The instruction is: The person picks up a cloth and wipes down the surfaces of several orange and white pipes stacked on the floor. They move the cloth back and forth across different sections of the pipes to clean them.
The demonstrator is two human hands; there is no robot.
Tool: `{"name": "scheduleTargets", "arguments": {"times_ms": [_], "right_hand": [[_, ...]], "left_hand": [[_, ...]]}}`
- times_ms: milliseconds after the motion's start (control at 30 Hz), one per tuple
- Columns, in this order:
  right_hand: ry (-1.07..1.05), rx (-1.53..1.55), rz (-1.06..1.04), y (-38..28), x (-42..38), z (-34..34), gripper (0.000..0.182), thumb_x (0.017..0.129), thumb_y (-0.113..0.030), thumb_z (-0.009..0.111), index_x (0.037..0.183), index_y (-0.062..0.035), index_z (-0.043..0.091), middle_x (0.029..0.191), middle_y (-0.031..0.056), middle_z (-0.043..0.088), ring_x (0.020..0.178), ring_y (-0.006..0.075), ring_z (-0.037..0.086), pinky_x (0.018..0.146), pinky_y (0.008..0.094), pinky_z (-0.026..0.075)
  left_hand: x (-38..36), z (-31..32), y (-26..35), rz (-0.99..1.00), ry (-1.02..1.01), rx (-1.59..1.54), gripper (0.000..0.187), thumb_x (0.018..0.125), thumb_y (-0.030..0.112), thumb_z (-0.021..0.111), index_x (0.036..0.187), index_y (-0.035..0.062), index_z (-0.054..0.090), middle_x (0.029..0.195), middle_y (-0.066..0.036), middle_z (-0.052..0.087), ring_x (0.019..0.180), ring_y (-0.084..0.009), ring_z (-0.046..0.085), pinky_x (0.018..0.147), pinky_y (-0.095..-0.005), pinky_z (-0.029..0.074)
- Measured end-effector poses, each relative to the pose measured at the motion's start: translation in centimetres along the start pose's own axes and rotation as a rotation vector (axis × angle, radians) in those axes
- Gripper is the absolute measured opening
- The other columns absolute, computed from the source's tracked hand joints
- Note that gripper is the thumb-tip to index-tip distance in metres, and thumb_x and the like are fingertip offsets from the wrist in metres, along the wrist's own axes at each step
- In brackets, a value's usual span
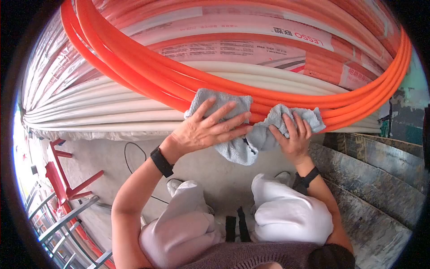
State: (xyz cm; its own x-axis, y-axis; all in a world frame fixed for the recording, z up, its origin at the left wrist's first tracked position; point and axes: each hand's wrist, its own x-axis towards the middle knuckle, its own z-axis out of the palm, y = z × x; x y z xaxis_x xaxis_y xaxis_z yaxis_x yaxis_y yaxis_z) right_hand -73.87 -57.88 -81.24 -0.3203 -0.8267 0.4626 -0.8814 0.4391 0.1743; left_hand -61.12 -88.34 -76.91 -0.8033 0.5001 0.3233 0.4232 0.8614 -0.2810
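A thick bundle of orange plastic pipe [152,74] curves across in front of me. Grey cloth is draped over its near side, with one part [239,101] under my left hand and another [316,117] under my right. My left hand [204,125] presses the cloth onto the pipes, fingers laid across it and slightly apart, its thumb hidden underneath. To the right, my right hand [293,139] grips the bunched cloth with bent fingers against the lower pipes. Black bands circle both wrists.
Behind the orange pipe stand white pipe coils [112,101] and coils in printed red-and-clear film [251,42]. A red stool-like frame [58,177] and a metal rack [67,228] are at left. Dark stone-look sheets [367,188] lie at right. A black cable [129,161] crosses the floor.
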Motion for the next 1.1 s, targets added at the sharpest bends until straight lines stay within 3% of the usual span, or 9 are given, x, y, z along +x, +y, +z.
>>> {"name": "scheduleTargets", "arguments": {"times_ms": [267, 500, 633, 667, 767, 900, 933, 1033, 1100], "right_hand": [[-0.001, 0.09, -0.089, 0.0, 3.6, 1.1, 0.051, 0.093, -0.023, 0.059, 0.141, -0.0381, 0.056, 0.148, 0.0031, 0.049, 0.132, 0.0291, 0.051, 0.102, 0.043, 0.042], [0.056, 0.129, -0.12, 0.6, 9.6, 2.2, 0.053, 0.091, -0.024, 0.057, 0.143, -0.0342, 0.056, 0.145, 0.002, 0.051, 0.123, 0.0269, 0.055, 0.1, 0.0425, 0.046], [0.055, 0.162, -0.103, 0.9, 12.1, 2.9, 0.06, 0.088, -0.02, 0.057, 0.147, -0.0303, 0.052, 0.148, 0.0051, 0.047, 0.127, 0.03, 0.053, 0.103, 0.0459, 0.045], [0.042, 0.176, -0.085, 0.6, 12.1, 2.8, 0.061, 0.088, -0.02, 0.057, 0.148, -0.0292, 0.051, 0.149, 0.006, 0.046, 0.128, 0.0313, 0.052, 0.104, 0.047, 0.044], [0.0, 0.224, 0.008, -1.5, 11.9, 2.5, 0.064, 0.088, -0.019, 0.057, 0.15, -0.025, 0.047, 0.152, 0.0105, 0.043, 0.134, 0.0373, 0.046, 0.108, 0.0512, 0.04], [-0.018, 0.354, 0.046, -5.1, 13.2, 2.0, 0.059, 0.088, -0.02, 0.058, 0.147, -0.0172, 0.051, 0.154, 0.017, 0.04, 0.142, 0.0465, 0.036, 0.114, 0.0563, 0.033], [-0.053, 0.371, 0.019, -5.9, 13.8, 2.0, 0.056, 0.089, -0.02, 0.058, 0.145, -0.0159, 0.053, 0.154, 0.0176, 0.039, 0.143, 0.0475, 0.034, 0.115, 0.0567, 0.032], [-0.095, 0.397, -0.027, -7.2, 14.8, 2.1, 0.05, 0.09, -0.023, 0.057, 0.139, -0.0128, 0.058, 0.157, 0.0189, 0.037, 0.146, 0.0494, 0.029, 0.117, 0.058, 0.029], [-0.053, 0.384, -0.025, -7.4, 14.8, 2.5, 0.047, 0.09, -0.024, 0.056, 0.135, -0.0117, 0.06, 0.158, 0.019, 0.035, 0.147, 0.0493, 0.027, 0.117, 0.0589, 0.028]], "left_hand": [[-0.2, 0.4, -3.2, 0.003, 0.057, -0.004, 0.056, 0.092, 0.037, 0.062, 0.144, 0.0473, 0.045, 0.151, 0.007, 0.045, 0.134, -0.0274, 0.05, 0.111, -0.0519, 0.043], [0.6, 0.5, -8.7, -0.005, 0.065, 0.038, 0.055, 0.088, 0.038, 0.064, 0.141, 0.0463, 0.05, 0.149, 0.005, 0.049, 0.133, -0.0272, 0.05, 0.111, -0.0521, 0.041], [1.8, 0.0, -9.9, -0.14, 0.07, 0.026, 0.063, 0.082, 0.029, 0.066, 0.142, 0.0449, 0.052, 0.151, 0.003, 0.048, 0.135, -0.0286, 0.047, 0.118, -0.0539, 0.031], [1.7, -0.3, -9.5, -0.178, 0.03, 0.012, 0.061, 0.084, 0.024, 0.065, 0.141, 0.0423, 0.054, 0.154, 0.002, 0.045, 0.14, -0.0301, 0.043, 0.121, -0.0551, 0.026], [1.0, -1.2, -7.3, -0.332, -0.07, -0.013, 0.06, 0.085, 0.02, 0.063, 0.142, 0.0374, 0.056, 0.156, 0.0, 0.043, 0.146, -0.0312, 0.037, 0.122, -0.0562, 0.022], [-0.6, -2.7, -6.6, -0.314, -0.173, -0.299, 0.067, 0.084, 0.026, 0.067, 0.148, 0.0315, 0.05, 0.162, -0.003, 0.037, 0.151, -0.0397, 0.026, 0.123, -0.0611, 0.012], [-0.8, -2.9, -6.6, -0.28, -0.192, -0.313, 0.073, 0.081, 0.029, 0.071, 0.15, 0.0302, 0.047, 0.164, -0.006, 0.034, 0.152, -0.0444, 0.022, 0.123, -0.0628, 0.009], [-0.6, -3.2, -6.5, -0.325, -0.15, -0.381, 0.098, 0.065, 0.024, 0.083, 0.153, 0.0335, 0.043, 0.165, -0.001, 0.031, 0.153, -0.0415, 0.02, 0.125, -0.0617, 0.008], [-0.2, -4.0, -6.2, -0.332, -0.227, -0.363, 0.099, 0.065, 0.025, 0.084, 0.155, 0.0305, 0.04, 0.165, -0.004, 0.029, 0.153, -0.0424, 0.017, 0.125, -0.0623, 0.007]]}}
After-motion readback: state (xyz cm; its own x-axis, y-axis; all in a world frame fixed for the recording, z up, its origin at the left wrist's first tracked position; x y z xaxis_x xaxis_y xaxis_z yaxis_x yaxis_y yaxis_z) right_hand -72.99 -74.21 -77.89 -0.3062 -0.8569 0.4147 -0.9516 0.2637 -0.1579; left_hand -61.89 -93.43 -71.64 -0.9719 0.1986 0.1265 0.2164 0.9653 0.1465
